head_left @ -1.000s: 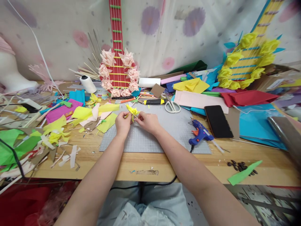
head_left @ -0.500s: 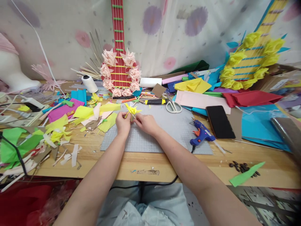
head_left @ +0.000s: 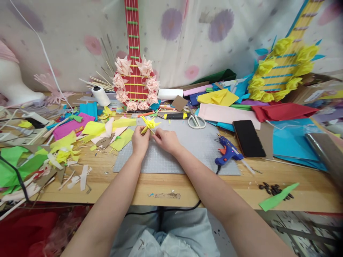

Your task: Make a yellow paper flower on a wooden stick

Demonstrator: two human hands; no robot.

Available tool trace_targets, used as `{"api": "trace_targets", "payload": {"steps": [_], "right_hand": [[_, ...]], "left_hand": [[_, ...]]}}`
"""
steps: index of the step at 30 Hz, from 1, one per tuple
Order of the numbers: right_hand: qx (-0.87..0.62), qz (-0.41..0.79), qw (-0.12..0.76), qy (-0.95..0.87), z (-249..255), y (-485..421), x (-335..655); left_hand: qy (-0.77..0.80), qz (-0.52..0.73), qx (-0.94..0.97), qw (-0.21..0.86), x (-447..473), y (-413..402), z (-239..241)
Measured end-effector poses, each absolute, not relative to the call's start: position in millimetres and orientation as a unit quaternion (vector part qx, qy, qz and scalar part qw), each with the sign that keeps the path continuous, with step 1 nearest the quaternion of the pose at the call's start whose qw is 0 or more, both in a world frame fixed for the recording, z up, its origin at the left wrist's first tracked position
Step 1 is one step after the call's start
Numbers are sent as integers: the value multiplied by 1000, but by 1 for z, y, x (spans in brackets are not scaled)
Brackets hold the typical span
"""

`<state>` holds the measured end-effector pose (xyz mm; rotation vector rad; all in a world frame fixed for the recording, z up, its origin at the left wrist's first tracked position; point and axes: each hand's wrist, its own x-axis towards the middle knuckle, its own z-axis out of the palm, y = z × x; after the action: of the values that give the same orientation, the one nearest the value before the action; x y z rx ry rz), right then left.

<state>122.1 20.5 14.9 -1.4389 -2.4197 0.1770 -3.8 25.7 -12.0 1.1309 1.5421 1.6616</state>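
A small yellow paper flower (head_left: 150,123) with pointed petals is held between my two hands, over the far left part of the grey cutting mat (head_left: 171,162). My left hand (head_left: 140,140) is closed, its fingertips pinching the flower's left side and base. From the right, my right hand (head_left: 166,139) pinches at the underside, around what looks like a thin stem or stick. The fingertips hide the exact grip. Beyond the hands, scissors (head_left: 197,121) and a black-and-yellow utility knife (head_left: 176,116) lie at the mat's far edge. A blue glue gun (head_left: 227,150) rests on its right side.
Paper scraps (head_left: 65,142) cover the table's left. A red paper guitar (head_left: 133,85) with pink flowers and a yellow one (head_left: 278,71) stand at the back. To the right lie a phone (head_left: 249,138), blue sheets (head_left: 292,146), dark seeds (head_left: 273,189) and a green strip (head_left: 278,197).
The view has shifted slightly, so the table's things sit a little further left. The flower has turned a little in my fingers; both hands keep their pinch.
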Motion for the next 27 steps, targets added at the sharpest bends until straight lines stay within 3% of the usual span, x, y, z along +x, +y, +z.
{"api": "trace_targets", "payload": {"steps": [12, 20, 27], "right_hand": [[-553, 54, 168, -814, 13, 24, 124], [-546, 60, 143, -824, 9, 24, 125], [-504, 78, 162, -845, 14, 23, 139]], "left_hand": [[687, 505, 481, 202, -12, 27, -13], [676, 540, 433, 251, -14, 31, -16], [626, 644, 322, 300, -31, 42, -15]]}}
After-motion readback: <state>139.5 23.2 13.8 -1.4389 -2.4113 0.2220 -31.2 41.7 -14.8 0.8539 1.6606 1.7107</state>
